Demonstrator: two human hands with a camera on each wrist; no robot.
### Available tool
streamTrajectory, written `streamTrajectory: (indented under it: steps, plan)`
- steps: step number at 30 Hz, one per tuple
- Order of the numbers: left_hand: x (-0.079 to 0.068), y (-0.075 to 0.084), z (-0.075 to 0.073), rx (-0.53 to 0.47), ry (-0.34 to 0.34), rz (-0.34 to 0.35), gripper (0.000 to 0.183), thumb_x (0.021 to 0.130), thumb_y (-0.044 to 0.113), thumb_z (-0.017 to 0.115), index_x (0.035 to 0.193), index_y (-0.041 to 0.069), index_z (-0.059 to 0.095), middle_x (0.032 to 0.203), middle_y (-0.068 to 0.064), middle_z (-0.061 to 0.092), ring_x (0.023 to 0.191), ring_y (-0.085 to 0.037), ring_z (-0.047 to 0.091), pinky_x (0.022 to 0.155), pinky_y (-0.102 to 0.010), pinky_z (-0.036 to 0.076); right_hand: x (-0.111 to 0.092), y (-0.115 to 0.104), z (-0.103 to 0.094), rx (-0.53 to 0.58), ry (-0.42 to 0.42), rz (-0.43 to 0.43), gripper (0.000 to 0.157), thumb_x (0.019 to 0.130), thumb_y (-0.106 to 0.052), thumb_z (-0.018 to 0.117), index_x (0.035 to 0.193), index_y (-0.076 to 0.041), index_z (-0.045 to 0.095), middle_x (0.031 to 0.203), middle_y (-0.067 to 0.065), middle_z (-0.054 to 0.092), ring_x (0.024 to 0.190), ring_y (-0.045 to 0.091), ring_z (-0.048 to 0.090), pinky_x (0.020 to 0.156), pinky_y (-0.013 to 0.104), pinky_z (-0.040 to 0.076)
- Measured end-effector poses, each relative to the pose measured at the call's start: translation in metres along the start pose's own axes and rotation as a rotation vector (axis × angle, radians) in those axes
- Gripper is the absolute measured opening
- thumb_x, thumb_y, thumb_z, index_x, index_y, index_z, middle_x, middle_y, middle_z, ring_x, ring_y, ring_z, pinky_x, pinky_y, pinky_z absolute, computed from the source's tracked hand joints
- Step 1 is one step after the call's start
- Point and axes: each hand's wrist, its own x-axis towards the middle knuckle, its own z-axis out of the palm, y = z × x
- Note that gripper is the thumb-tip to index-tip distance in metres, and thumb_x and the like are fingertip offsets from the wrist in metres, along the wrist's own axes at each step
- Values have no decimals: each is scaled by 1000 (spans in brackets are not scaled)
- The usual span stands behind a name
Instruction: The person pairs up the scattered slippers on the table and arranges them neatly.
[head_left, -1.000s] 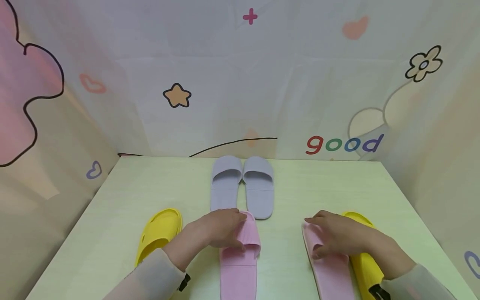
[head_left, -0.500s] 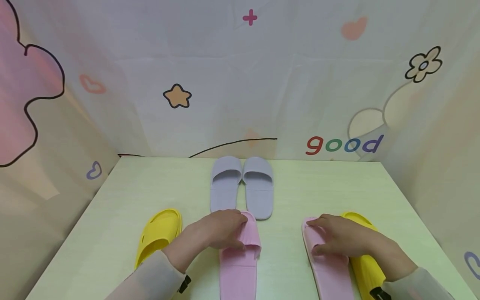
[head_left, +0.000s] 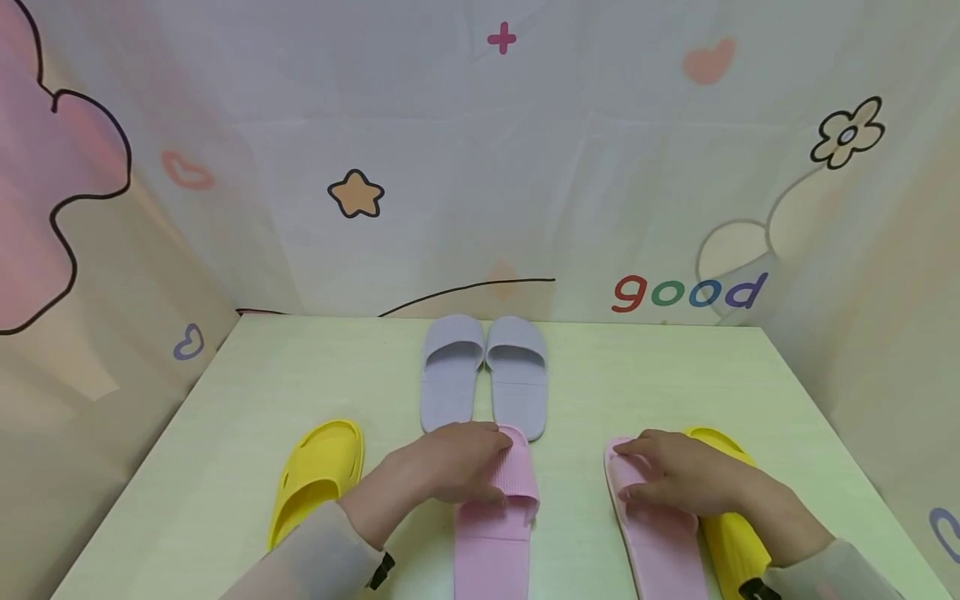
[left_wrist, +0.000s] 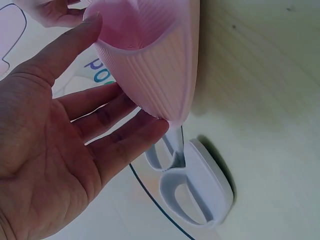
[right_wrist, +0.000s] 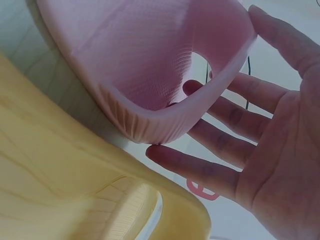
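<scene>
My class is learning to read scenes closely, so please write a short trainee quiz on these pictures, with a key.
1. How many flat lavender-grey slide slippers lie near the far edge of the pale green table?
2. Fill the blank: just right of the ribbed pink slide slipper that the right hand touches lies a smooth, round-toed ____ slipper.
3. True or false: the left hand touches that same pink slipper.

Key: 1. Two. 2. Yellow. 3. False; it touches the other ribbed pink slipper.
</scene>
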Motion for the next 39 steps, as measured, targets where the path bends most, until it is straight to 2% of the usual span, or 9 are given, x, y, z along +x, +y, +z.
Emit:
streamTrajectory:
  steps: [4, 12, 21, 28, 39]
  plan:
    - [5, 7, -2, 6, 5, 16, 52, 84, 49, 84, 119, 14, 68, 100, 8, 61, 89, -8, 56, 90, -28, 53, 1, 0, -1, -22, 12, -20, 67, 88, -54, 77, 140, -13, 65, 118, -3, 65, 95, 14, 55, 90, 41, 53]
    - [18, 21, -3, 28, 9, 47, 52, 85, 49, 83, 120, 15, 67, 101, 8, 60, 90, -7, 55, 90, -27, 53, 1, 0, -1, -6, 13, 16, 68, 86, -51, 80, 141, -15, 65, 122, 0, 66, 97, 16, 57, 95, 46, 54]
    - [31, 32, -2, 63, 23, 80, 46, 85, 48, 83, 112, 16, 67, 96, 8, 60, 85, -7, 55, 83, -25, 52, -1, 2, -1, -27, 37, -6, 67, 87, -52, 79, 140, -13, 65, 124, 1, 67, 102, 16, 60, 99, 49, 54]
    - [43, 39, -1, 89, 25, 84, 44, 85, 51, 82, 107, 16, 66, 94, 7, 59, 83, -8, 54, 81, -26, 52, -2, 3, -2, -22, 34, 2, 67, 86, -52, 79, 139, -13, 66, 124, 1, 67, 103, 16, 61, 101, 52, 54]
    - [61, 53, 1, 95, 19, 90, 43, 86, 51, 82, 106, 16, 67, 96, 5, 62, 82, -8, 55, 79, -27, 54, -5, 2, -4, -26, 49, -9, 66, 86, -51, 80, 139, -13, 66, 122, -1, 66, 103, 15, 60, 99, 49, 54]
